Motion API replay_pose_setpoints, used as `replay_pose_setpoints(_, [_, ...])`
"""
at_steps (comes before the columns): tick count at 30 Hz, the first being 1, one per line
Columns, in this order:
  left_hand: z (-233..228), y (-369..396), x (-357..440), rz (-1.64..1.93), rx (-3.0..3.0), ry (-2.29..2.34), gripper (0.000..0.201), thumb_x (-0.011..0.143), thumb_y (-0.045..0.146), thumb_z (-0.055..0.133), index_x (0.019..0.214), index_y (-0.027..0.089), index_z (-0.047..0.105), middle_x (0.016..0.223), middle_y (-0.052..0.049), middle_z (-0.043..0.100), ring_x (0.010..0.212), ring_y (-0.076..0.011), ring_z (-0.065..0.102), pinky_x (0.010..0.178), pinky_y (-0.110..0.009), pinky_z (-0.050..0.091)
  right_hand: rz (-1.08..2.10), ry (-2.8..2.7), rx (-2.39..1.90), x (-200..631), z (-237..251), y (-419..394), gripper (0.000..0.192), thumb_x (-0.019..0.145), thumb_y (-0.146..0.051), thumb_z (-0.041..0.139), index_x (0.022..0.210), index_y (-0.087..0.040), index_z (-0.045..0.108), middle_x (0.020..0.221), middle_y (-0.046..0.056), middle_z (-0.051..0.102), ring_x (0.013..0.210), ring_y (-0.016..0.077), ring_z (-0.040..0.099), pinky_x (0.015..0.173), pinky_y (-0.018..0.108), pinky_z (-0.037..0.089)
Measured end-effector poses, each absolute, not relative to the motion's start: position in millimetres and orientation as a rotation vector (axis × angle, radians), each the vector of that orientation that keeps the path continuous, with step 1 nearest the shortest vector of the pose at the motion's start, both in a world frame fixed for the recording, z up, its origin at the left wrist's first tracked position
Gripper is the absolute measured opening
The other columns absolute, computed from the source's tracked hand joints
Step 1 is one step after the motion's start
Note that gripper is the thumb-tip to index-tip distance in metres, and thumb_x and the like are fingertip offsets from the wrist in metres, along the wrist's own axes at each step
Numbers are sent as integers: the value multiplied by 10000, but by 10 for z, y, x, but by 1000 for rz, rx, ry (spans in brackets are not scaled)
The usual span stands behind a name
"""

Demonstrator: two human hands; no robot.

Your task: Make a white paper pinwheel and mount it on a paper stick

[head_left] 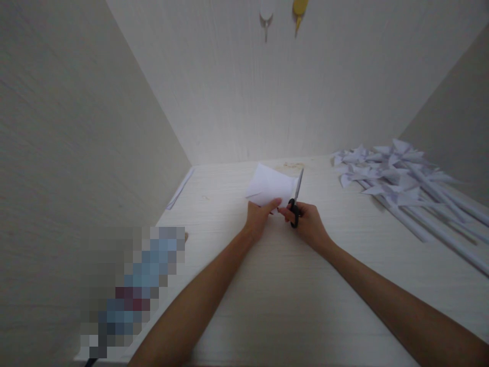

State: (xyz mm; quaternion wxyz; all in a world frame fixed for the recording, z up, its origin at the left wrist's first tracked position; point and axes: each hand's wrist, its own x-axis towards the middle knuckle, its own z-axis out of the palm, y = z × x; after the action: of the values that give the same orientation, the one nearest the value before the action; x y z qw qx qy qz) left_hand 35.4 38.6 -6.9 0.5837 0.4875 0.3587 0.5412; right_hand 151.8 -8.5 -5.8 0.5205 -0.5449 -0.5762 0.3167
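Observation:
My left hand [261,215] pinches the near edge of a white sheet of paper [269,184], thumb on top. A slit shows near the paper's left corner. In my right hand [307,222] is a pair of scissors [295,206] with black handles, the blades pointing up and away from me. The blades look closed and stand beside the paper's right edge; whether they touch it I cannot tell. Fingertips of my right hand are close to the paper's near edge by my left thumb.
Several white paper pinwheels [397,176] on rolled paper sticks lie piled at the right. Folded white paper [180,188] rests along the left wall. A blurred-out bluish object [145,280] lies at the left edge. White [266,10] and yellow [300,7] hooks are on the back wall.

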Motion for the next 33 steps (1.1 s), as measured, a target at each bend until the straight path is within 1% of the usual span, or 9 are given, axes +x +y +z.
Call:
replay_pose_setpoints(3, [-66,388,356,1276,1122,820,235,535,259,706,730,153,627,754,-20,660,663,-135,586,634,-270,457,766,-1380,-1308,1518,-54,-90,341,679,-452,567,514,-159,505,461,-25,458,438,87,384,433,221,280])
replay_pose_setpoints(8, [-73,395,346,1246,1134,847,267,525,265,710,761,162,638,744,-19,664,691,-146,595,642,-270,452,786,-1382,-1309,1521,-47,-104,329,685,-429,570,515,-157,495,466,-28,457,441,83,386,433,216,280])
replay_pose_setpoints(10, [-75,399,338,1230,1139,822,242,533,268,706,739,159,638,730,-18,659,666,-139,589,624,-265,449,799,-1371,-1310,1522,-40,-106,321,679,-421,578,521,-152,503,466,-26,458,441,83,386,431,216,279])
replay_pose_setpoints(13, [-69,399,330,1182,1134,798,185,542,267,698,658,144,623,644,-8,636,595,-123,569,588,-257,442,809,-1334,-1313,1520,-27,-103,303,674,-411,581,543,-144,524,475,-23,465,447,83,388,436,216,283])
replay_pose_setpoints(17, [-37,385,328,1164,1162,821,167,535,257,694,601,135,602,582,7,609,542,-106,544,548,-242,434,832,-1315,-1308,1518,-34,-93,305,670,-409,585,540,-140,521,480,-23,462,459,81,390,451,216,294])
replay_pose_setpoints(21, [-9,395,324,1276,1159,969,172,530,255,692,603,133,595,603,-2,614,528,-111,543,493,-235,432,928,-1280,-1317,1537,-52,-75,315,682,-427,572,566,-139,518,507,-19,473,459,73,384,436,210,280])
replay_pose_setpoints(27, [-50,523,267,1494,1000,1090,249,526,278,692,712,142,597,674,-18,629,552,-115,560,471,-222,428,1282,-1347,-1242,1571,-8,-79,347,708,-487,516,669,-142,506,522,-9,509,403,57,353,377,198,224])
replay_pose_setpoints(31, [-72,615,212,1554,886,1074,278,515,278,697,722,128,588,717,-34,630,563,-108,563,481,-217,426,1304,-1472,-1361,1556,26,-113,404,701,-533,491,591,-144,493,433,-25,453,353,49,304,356,204,182])
replay_pose_setpoints(33, [-73,652,187,1581,855,1073,277,510,273,699,713,123,584,718,-35,625,560,-103,561,476,-211,417,1271,-1551,-1412,1547,19,-126,424,694,-542,495,536,-149,476,402,-29,428,350,52,310,365,208,193])
